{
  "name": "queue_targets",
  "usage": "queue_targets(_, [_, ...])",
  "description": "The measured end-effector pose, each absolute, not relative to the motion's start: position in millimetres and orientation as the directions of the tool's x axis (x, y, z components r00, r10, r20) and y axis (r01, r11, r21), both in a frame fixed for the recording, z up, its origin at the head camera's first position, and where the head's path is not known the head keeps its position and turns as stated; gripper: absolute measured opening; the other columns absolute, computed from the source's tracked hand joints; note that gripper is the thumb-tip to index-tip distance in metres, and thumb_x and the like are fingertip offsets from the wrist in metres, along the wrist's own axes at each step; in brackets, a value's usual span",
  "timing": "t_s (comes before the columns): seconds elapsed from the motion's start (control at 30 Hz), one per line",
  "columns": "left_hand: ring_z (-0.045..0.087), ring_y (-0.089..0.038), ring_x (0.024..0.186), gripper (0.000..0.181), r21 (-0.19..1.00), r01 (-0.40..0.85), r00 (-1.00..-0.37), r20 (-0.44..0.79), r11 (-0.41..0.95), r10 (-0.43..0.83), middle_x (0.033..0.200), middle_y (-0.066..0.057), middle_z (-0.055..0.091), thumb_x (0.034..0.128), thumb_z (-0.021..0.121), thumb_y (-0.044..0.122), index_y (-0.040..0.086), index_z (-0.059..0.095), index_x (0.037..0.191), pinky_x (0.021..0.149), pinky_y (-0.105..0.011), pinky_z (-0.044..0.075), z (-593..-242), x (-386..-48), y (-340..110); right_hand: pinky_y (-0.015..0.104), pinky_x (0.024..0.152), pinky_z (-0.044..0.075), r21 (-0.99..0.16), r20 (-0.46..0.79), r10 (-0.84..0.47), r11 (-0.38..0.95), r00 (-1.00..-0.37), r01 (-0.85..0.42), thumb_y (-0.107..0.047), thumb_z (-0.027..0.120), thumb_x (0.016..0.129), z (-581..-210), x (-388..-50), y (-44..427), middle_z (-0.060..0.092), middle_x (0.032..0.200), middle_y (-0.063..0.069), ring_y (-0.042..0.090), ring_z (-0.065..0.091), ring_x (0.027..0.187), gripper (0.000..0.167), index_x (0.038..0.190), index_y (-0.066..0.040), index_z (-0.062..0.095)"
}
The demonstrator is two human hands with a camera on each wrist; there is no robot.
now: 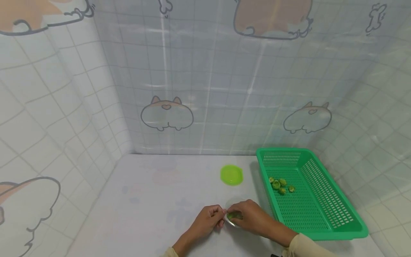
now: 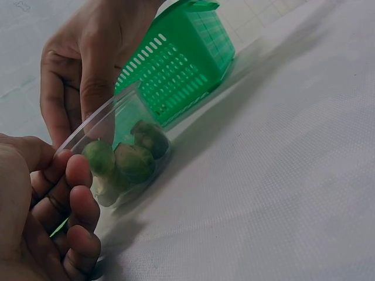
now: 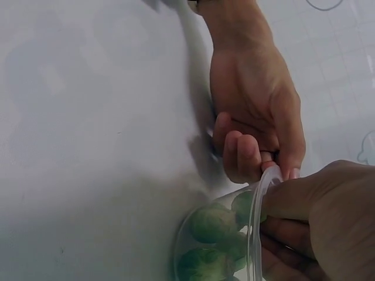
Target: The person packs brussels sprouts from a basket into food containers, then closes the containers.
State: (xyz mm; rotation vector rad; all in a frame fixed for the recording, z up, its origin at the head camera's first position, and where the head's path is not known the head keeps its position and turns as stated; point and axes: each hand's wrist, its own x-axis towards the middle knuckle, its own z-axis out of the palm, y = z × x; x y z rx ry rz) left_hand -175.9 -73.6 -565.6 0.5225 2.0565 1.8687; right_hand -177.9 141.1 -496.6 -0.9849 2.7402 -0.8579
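My left hand [image 1: 207,220] pinches the rim of a clear plastic tub [image 2: 130,111] between thumb and fingers, and the tub leans over to one side. Several green Brussels sprouts [image 2: 133,163] lie inside, visible through its wall. From the other side my right hand [image 1: 252,216] reaches its fingers in through the tub's mouth. In the right wrist view, that hand's fingers are close to the sprouts [image 3: 212,223]. Whether they grasp one is hidden by the hand itself and the rim.
Beyond the hands a bright green round lid [image 1: 232,175] lies flat on the white-covered table [image 1: 144,214]. At the right stands a green perforated basket [image 1: 271,203], with several more Brussels sprouts [image 1: 277,184] by its left wall. Patterned sheeting [image 1: 208,78] encloses the back and sides.
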Motion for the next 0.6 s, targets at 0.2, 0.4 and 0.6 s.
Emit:
queue_targets(0.2, [0.054,-0.005,0.06,0.038,0.995,0.054,-0.882,0.008,0.085,0.471,0.067,-0.008,0.064,0.103,0.059,0.032,0.002,0.064,0.081,0.058,-0.017,0.042,-565.9,-177.0,-72.8,0.028,0.082,0.055,-0.604,0.061,-0.596,0.616,-0.8,-0.506,-0.014,0.081,0.085,-495.8,-179.6,145.3,0.074,0.103,-0.011,0.004,0.068,0.095,0.023,0.108,-0.017,0.078])
queue_targets(0.4, [0.053,-0.005,0.059,0.038,0.996,0.036,-0.878,-0.005,0.076,0.479,0.067,0.0,0.062,0.1032,0.059,0.033,0.002,0.063,0.081,0.057,-0.017,0.041,-565.3,-177.8,-73.2,0.032,0.082,0.057,-0.658,0.04,-0.569,0.604,-0.822,-0.45,-0.014,0.082,0.084,-489.3,-181.2,149.0,0.076,0.105,-0.002,0.012,0.072,0.094,0.025,0.108,-0.013,0.077])
queue_targets(0.6, [0.052,-0.005,0.059,0.037,0.996,0.035,-0.882,-0.008,0.083,0.472,0.066,0.001,0.062,0.1036,0.059,0.03,0.002,0.063,0.08,0.057,-0.017,0.04,-564.4,-178.6,-74.3,0.031,0.082,0.057,-0.707,0.034,-0.543,0.58,-0.839,-0.404,-0.011,0.081,0.085,-483.5,-185.5,152.7,0.075,0.107,0.004,0.021,0.073,0.096,0.022,0.107,-0.008,0.075])
